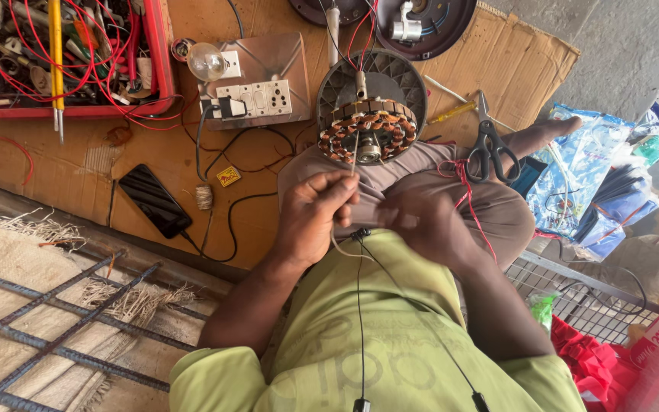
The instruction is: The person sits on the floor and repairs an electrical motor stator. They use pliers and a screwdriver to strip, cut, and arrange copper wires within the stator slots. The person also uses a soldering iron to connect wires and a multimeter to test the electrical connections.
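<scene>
Head view, looking down past a green shirt. The left hand [310,217] is pinching a thin pale wire [354,156] between thumb and fingertips, fingers closed narrow on it; the wire is running up to the fan stator [368,136], whose copper windings are sitting in a grey ribbed housing [402,80] just beyond the knee. The right hand [421,221] is blurred, fingers curled close beside the left; what it is holding I cannot tell, though a red wire [467,200] is trailing past it over the thigh.

Around: black-handled scissors [490,149] are lying on the knee to the right of the stator, a yellow-handled screwdriver [451,113] just behind them. A switch board [257,84] with sockets and a clear bulb [206,61] is sitting left of the stator, its black cable looping down near a dark phone [154,200]. A red tray [163,69] full of tools and red wires is occupying the top left. Another fan housing [421,27] is lying at the top edge. Blue plastic packets [596,175] are piled at right.

Surface: everything is resting on flattened brown cardboard [528,61] on the floor; steel rebar [55,305] is crossing woven matting lower left, and a wire mesh [573,297] is showing lower right.
</scene>
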